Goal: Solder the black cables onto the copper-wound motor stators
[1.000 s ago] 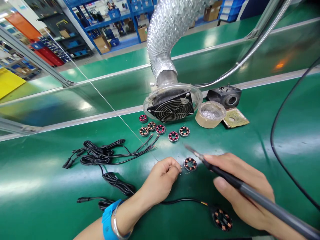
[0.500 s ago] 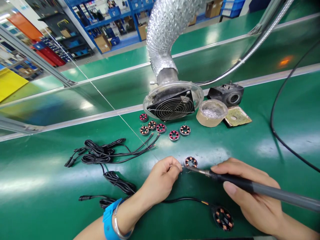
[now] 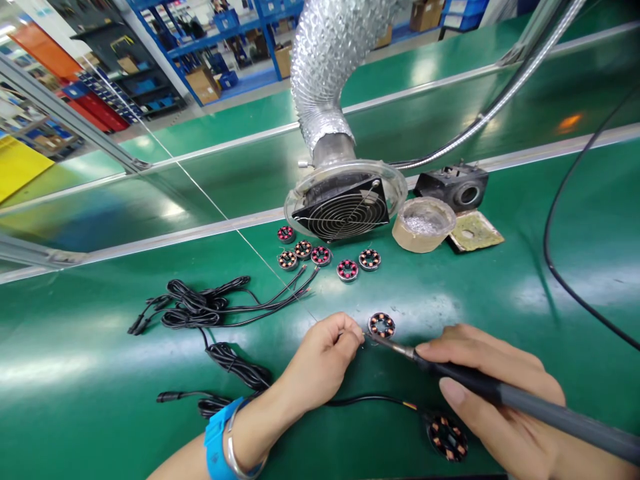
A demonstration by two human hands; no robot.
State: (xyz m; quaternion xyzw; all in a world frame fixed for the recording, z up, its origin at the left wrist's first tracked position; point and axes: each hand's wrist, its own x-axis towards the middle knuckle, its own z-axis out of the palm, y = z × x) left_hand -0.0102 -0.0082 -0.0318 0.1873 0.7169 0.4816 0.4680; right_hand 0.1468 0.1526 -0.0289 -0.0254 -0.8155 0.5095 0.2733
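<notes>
A soldering iron (image 3: 450, 377) lies in the grip of my right hand (image 3: 505, 393), its tip slanting down-left to the lower edge of a small ring-shaped motor stator (image 3: 381, 325) with copper windings. Opposite it, my left hand (image 3: 330, 360) is closed in a pinch beside the stator. A thin pale solder wire (image 3: 200, 197) runs from the upper left down into those fingers, and a short end sticks out near the iron's tip. A larger stator (image 3: 447, 439) with a black cable (image 3: 370, 399) attached lies below my right hand.
Several small stators (image 3: 320, 255) sit beneath a fume extractor fan (image 3: 345, 210). Coiled black cables (image 3: 195, 303) lie to the left. A round tub (image 3: 424, 225), a yellowish sponge tray (image 3: 475, 231) and a black holder (image 3: 453, 188) stand at the back right. A black cord (image 3: 555, 267) hangs at right.
The soldering iron has shifted slightly left and down, its tip moving from the stator's edge toward my left fingertips. My left hand has hardly moved.
</notes>
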